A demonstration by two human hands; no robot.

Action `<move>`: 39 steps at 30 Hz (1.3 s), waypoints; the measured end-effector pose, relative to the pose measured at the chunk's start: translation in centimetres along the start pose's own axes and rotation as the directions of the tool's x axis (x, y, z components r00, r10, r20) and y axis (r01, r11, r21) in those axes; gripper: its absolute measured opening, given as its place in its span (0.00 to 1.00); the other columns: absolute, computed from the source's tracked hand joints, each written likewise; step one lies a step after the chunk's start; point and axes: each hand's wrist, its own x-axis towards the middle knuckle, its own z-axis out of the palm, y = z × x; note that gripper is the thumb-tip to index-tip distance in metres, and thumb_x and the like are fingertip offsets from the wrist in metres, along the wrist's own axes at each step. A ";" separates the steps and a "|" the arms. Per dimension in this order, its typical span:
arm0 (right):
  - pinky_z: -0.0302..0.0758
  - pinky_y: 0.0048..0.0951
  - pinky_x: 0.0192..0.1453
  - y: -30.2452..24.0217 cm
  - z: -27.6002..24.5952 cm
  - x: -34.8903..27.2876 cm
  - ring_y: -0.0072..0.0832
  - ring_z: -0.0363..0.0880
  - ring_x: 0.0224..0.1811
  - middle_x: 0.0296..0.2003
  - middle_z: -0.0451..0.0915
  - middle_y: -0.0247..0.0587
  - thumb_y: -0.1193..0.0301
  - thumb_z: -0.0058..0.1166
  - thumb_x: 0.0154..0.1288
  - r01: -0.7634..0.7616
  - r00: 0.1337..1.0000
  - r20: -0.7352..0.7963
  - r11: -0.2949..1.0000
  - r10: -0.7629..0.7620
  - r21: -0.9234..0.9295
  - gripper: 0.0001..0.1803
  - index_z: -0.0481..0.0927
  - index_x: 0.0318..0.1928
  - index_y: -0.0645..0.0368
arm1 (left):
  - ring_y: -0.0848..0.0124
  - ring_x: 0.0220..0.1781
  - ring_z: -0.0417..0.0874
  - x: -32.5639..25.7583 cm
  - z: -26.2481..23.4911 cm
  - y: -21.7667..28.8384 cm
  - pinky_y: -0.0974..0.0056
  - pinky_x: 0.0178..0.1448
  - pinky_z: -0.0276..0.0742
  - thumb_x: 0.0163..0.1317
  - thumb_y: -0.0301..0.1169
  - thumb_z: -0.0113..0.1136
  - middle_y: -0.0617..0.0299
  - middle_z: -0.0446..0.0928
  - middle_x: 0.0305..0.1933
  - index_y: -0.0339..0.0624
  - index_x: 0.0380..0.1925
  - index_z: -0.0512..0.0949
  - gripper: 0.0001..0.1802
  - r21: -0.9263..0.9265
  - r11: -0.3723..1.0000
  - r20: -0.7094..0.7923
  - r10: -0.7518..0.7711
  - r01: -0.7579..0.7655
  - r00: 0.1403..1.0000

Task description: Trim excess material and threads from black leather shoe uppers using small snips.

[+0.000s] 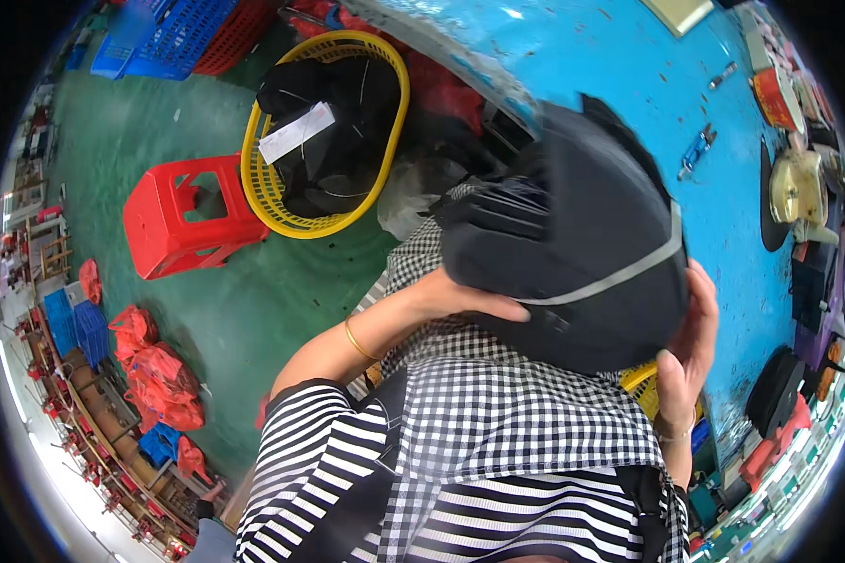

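In front of my chest, over my checked apron, is a thick bundle of black fabric pieces. A grey strip runs across its outer layer, and folded layers show at its left side. My left hand is closed on the near left edge, its thumb lying on top and its fingers hidden underneath. At the right edge, my right hand holds the bundle from the side, thumb at the lower corner and fingers along the edge. The bundle's far upper part is slightly blurred, close to the blue table.
The blue table carries blue-handled thread snips and sewing machine parts at right. To the left stand a yellow basket of black fabric and a red stool. Red bags lie on the green floor.
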 end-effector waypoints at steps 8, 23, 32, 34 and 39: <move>0.70 0.29 0.60 0.2 5.1 12.5 0.27 0.72 0.58 0.60 0.73 0.43 0.79 0.50 0.68 0.191 0.949 0.243 0.979 -0.202 0.068 0.17 0.75 0.57 0.65 | 0.54 0.65 0.75 -8.1 -9.9 -9.2 0.50 0.70 0.72 0.55 0.51 0.66 0.48 0.73 0.65 0.33 0.65 0.67 0.44 -0.507 0.772 -0.583 0.019 -0.383 0.812; 0.72 0.19 0.45 4.8 4.4 14.3 0.17 0.75 0.40 0.43 0.81 0.34 0.80 0.50 0.71 0.124 0.992 -0.014 0.990 -0.125 -0.063 0.07 0.81 0.45 0.64 | 0.70 0.55 0.80 -10.0 -28.6 -13.3 0.59 0.55 0.75 0.70 0.48 0.56 0.59 0.80 0.56 0.43 0.63 0.69 0.29 -0.198 0.980 -0.915 -0.195 0.028 0.354; 0.74 0.22 0.42 4.5 4.7 14.7 0.20 0.77 0.37 0.35 0.82 0.34 0.80 0.53 0.66 0.243 0.964 -0.074 0.958 -0.257 -0.155 0.07 0.83 0.41 0.62 | 0.67 0.51 0.81 9.8 -14.0 -3.7 0.66 0.58 0.73 0.68 0.28 0.59 0.56 0.80 0.50 0.32 0.52 0.75 0.15 0.556 0.817 -0.433 0.443 -0.154 0.785; 0.75 0.26 0.44 4.5 4.5 14.3 0.25 0.80 0.38 0.35 0.82 0.38 0.79 0.53 0.65 0.268 0.955 -0.084 0.951 -0.283 -0.155 0.07 0.83 0.41 0.62 | 0.62 0.55 0.80 12.1 -12.0 -3.1 0.61 0.61 0.72 0.67 0.29 0.60 0.50 0.78 0.55 0.30 0.52 0.75 0.17 0.691 0.712 -0.394 0.514 -0.123 0.762; 0.78 0.28 0.47 3.9 4.5 11.8 0.27 0.84 0.39 0.35 0.85 0.39 0.76 0.53 0.67 0.172 0.984 -0.073 0.978 -0.164 0.120 0.08 0.81 0.45 0.61 | 0.52 0.60 0.73 14.1 -14.2 -5.2 0.53 0.67 0.66 0.67 0.28 0.58 0.42 0.73 0.57 0.28 0.57 0.70 0.21 0.962 0.254 -0.063 0.574 -0.104 0.816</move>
